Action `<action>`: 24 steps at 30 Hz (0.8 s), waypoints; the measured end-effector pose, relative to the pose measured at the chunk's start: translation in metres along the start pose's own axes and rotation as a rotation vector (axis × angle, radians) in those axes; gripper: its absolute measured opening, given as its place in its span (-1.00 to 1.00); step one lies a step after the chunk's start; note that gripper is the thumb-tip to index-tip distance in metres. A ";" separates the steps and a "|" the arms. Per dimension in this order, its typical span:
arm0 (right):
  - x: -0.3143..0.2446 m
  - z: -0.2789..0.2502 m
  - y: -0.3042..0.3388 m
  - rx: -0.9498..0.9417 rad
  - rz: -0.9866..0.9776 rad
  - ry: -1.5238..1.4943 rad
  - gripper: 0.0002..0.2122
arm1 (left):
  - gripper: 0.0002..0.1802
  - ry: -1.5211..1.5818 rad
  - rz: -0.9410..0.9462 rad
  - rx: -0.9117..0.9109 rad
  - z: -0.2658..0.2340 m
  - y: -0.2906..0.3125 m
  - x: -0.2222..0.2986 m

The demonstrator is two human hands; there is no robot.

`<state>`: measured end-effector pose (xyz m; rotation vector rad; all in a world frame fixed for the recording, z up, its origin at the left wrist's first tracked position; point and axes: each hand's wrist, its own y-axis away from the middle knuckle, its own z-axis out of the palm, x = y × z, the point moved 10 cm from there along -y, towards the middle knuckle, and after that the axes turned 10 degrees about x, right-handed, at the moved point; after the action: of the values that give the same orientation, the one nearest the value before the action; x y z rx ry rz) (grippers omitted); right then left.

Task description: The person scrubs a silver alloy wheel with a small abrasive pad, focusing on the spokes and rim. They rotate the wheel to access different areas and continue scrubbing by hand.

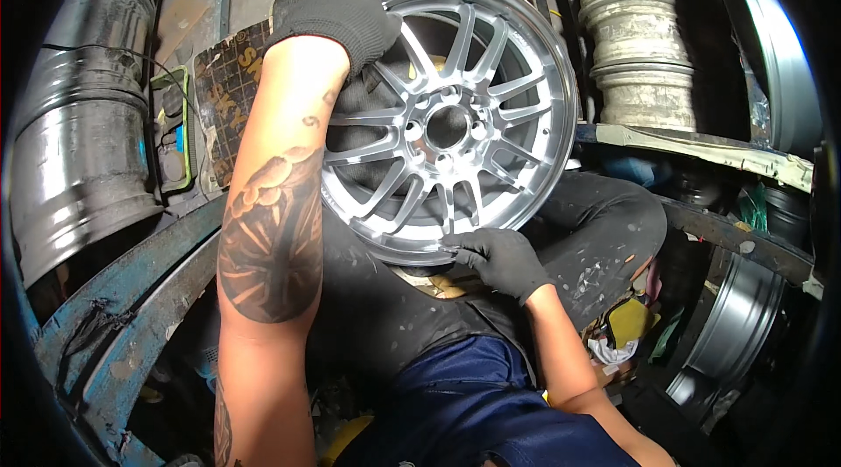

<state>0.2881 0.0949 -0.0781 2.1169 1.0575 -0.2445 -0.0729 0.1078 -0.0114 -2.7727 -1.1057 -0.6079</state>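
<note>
A silver multi-spoke alloy wheel [442, 165] without a tyre stands tilted between my legs, its spoked face toward me. My left hand [337, 18], in a dark grey knit glove, is closed round the upper left edge of the wheel; its fingertips are mostly hidden. At the wheel's lower edge is my right hand [501, 258], in the same kind of glove, with bent fingers pinching the rim lip. Through the gaps between the spokes a dark inside shows.
Stacked silver wheels [83, 116] line the left side, and dull, whitish wheels [635, 29] are stacked at the far right. A blue, worn metal frame [131, 292] curves at lower left. Beside the left forearm lies a dark printed board [229, 108]. Another silver wheel [731, 318] sits lower right.
</note>
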 end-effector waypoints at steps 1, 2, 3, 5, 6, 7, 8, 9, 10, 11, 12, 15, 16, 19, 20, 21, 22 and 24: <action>-0.007 0.000 0.000 0.027 -0.037 0.017 -0.72 | -0.38 -0.016 -0.017 0.004 -0.004 0.001 -0.006; -0.014 0.000 0.001 0.054 -0.076 0.033 -0.71 | -0.38 -0.033 -0.036 0.009 -0.008 0.003 -0.013; -0.013 0.000 0.001 0.086 -0.087 0.050 -0.74 | -0.38 -0.031 -0.023 0.006 -0.005 0.002 -0.010; -0.012 -0.001 0.001 0.146 -0.116 0.083 -0.77 | -0.37 -0.032 -0.001 0.004 -0.001 0.000 -0.005; -0.012 0.000 0.002 0.134 -0.121 0.103 -0.76 | -0.37 -0.029 0.008 0.007 -0.001 0.000 -0.003; -0.014 0.001 0.002 0.123 -0.125 0.123 -0.75 | -0.37 -0.026 0.018 0.010 0.000 -0.001 -0.001; -0.014 0.001 0.003 0.112 -0.128 0.144 -0.74 | -0.37 -0.021 0.030 0.012 0.001 -0.001 0.001; -0.013 0.003 0.005 0.126 -0.152 0.141 -0.73 | -0.37 -0.033 0.023 0.001 0.004 -0.002 0.002; -0.009 0.007 0.007 0.141 -0.172 0.139 -0.71 | -0.37 -0.042 0.019 -0.011 0.007 -0.003 0.003; -0.005 0.005 0.010 0.165 -0.183 0.135 -0.69 | -0.37 -0.050 0.028 -0.025 0.011 -0.007 0.012; -0.013 0.007 0.008 0.137 -0.204 0.170 -0.67 | -0.37 -0.043 0.033 -0.011 0.005 -0.005 0.005; -0.031 0.007 0.004 0.055 -0.229 0.271 -0.65 | -0.38 -0.023 0.038 0.008 -0.005 0.000 -0.005; -0.032 0.008 0.003 0.026 -0.220 0.303 -0.65 | -0.38 -0.018 0.023 0.003 -0.006 0.001 -0.007; -0.029 0.009 0.004 0.025 -0.223 0.324 -0.68 | -0.39 0.027 0.022 0.010 -0.001 0.000 -0.003; -0.029 0.008 0.005 0.039 -0.231 0.318 -0.69 | -0.40 0.046 0.027 0.016 0.001 0.000 -0.001; -0.024 0.009 0.004 0.017 -0.201 0.314 -0.70 | -0.40 0.052 0.042 0.027 0.002 -0.002 0.000; -0.019 0.007 0.002 -0.006 -0.172 0.310 -0.71 | -0.40 0.058 0.056 0.038 0.004 -0.003 0.002; -0.019 0.009 -0.002 -0.029 -0.175 0.297 -0.72 | -0.41 0.045 0.052 0.044 0.001 -0.001 0.001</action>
<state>0.2756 0.0780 -0.0765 2.0779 1.4131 0.0039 -0.0729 0.1094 -0.0124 -2.7268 -1.0215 -0.6290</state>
